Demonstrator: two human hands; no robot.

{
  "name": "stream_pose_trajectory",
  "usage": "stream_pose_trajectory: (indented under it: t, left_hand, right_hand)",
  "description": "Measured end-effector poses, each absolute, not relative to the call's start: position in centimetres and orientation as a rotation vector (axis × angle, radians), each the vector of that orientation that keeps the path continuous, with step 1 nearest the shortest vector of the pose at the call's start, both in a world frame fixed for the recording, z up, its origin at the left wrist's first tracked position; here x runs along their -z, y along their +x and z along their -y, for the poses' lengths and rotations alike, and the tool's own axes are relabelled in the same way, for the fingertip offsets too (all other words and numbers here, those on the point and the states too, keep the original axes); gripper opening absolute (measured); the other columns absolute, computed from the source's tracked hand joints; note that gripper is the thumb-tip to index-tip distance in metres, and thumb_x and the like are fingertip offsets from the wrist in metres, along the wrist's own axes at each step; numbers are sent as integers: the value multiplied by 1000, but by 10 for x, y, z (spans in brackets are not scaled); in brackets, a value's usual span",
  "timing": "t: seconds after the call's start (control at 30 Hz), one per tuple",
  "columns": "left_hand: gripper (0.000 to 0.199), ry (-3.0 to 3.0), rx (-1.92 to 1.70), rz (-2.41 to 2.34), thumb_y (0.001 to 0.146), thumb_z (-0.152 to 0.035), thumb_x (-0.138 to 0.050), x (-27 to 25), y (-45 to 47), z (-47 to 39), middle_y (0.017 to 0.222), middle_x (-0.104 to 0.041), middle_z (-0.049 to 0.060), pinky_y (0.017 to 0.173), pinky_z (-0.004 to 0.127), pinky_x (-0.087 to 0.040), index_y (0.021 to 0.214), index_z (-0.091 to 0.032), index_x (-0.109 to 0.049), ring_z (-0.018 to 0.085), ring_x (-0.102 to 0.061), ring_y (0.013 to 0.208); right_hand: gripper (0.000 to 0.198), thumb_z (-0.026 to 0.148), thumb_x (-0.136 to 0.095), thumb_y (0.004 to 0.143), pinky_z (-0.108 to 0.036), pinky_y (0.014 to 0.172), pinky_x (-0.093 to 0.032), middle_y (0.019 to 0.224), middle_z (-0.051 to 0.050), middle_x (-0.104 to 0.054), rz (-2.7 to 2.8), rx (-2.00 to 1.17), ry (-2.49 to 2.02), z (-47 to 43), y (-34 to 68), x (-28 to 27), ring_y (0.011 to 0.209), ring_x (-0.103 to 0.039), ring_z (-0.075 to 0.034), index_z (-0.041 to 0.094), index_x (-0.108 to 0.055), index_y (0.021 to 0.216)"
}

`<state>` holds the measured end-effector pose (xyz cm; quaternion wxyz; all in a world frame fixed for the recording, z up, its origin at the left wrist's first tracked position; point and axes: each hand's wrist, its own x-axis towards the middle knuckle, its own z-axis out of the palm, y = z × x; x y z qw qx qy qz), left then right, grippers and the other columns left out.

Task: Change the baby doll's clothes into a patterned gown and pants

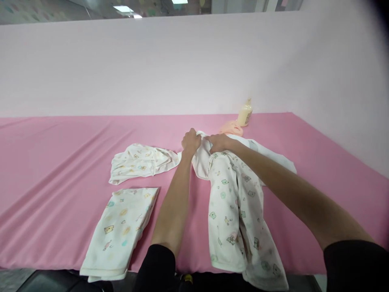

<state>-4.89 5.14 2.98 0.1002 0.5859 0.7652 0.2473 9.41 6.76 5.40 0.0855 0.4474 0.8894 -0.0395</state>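
Observation:
My left hand (191, 142) and my right hand (219, 142) are side by side, both gripping white cloth at the top of a pair of printed white baby trousers (235, 211) that stretch toward me on the pink table cover (60, 162). A white garment (273, 156) spreads out to the right under my right forearm. Just beyond my hands shows the pink head of a doll (232, 129), mostly hidden by them. A crumpled printed garment (142, 161) lies left of my left hand.
A folded printed cloth (120, 233) lies at the near edge, left of my left arm. A small cream bottle (244, 113) stands behind the doll near the pale pink backdrop (152, 69). The trousers hang over the table's front edge.

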Motion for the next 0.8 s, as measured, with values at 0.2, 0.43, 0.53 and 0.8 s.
stream_pose_trajectory:
  t: [0.2, 0.43, 0.53, 0.8]
  left_hand:
    - [29, 1662, -685, -2295, 93, -34, -48, -23, -55, -49, 128, -62, 17, 91, 42, -48, 116, -18, -56, 35, -60, 119]
    - [31, 1470, -613, -2302, 90, -36, -56, -2, -79, -51, 130, -63, 18, 91, 39, -49, 116, -18, -59, 32, -61, 121]
    - [33, 1430, -604, -2298, 89, -34, -57, 6, -84, -52, 127, -63, 20, 89, 40, -50, 117, -16, -59, 34, -62, 118]
    - [28, 1494, -649, -2188, 87, -30, -57, 16, -85, -54, 125, -65, 19, 86, 36, -49, 111, -16, -62, 32, -62, 116]
  right_hand:
    - [59, 19, -64, 76, -50, 106, -35, 134, -14, -60, -2627, -70, 1436, -74, 86, -41, 128, -51, -35, 20, -54, 134]
    - [57, 34, -66, 80, -49, 103, -40, 138, -14, -56, -2666, -5, 1476, -74, 111, -57, 126, -50, -36, 21, -53, 134]
    - [59, 33, -63, 81, -47, 104, -41, 139, -13, -54, -2699, 41, 1498, -73, 122, -63, 126, -50, -34, 21, -50, 138]
    - [60, 25, -61, 81, -41, 99, -44, 140, -14, -54, -2782, 119, 1582, -71, 135, -66, 122, -54, -31, 18, -50, 139]
